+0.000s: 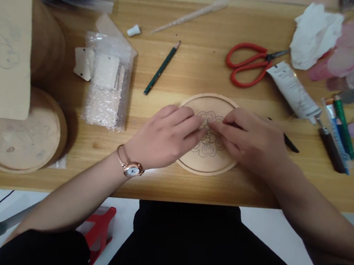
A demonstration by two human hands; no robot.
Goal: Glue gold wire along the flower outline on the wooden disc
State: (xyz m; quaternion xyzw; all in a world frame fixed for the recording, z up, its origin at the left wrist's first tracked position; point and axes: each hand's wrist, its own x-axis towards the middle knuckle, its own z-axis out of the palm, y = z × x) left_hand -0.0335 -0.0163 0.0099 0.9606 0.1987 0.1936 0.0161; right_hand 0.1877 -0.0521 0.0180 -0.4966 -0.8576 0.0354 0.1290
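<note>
A round wooden disc (212, 167) with a raised rim lies near the table's front edge, a flower pattern drawn in dark lines on it. My left hand (173, 137), with a watch at the wrist, rests over the disc's left part, its fingers bent together by the flower. From the right, my right hand (246, 137) reaches over the disc, fingertips pinched close to the flower's centre. The fingertips of both hands nearly meet. Whatever they hold, if anything, is too small or hidden to make out.
Behind the disc lie a green pencil (162, 68), a bubble-wrap packet (107, 81) and red-handled scissors (248, 65). Rightward are a white tube (293, 92), a dark-handled tool (331, 149) and crumpled tissue (315, 36). Round wooden pieces (21, 140) stand at left.
</note>
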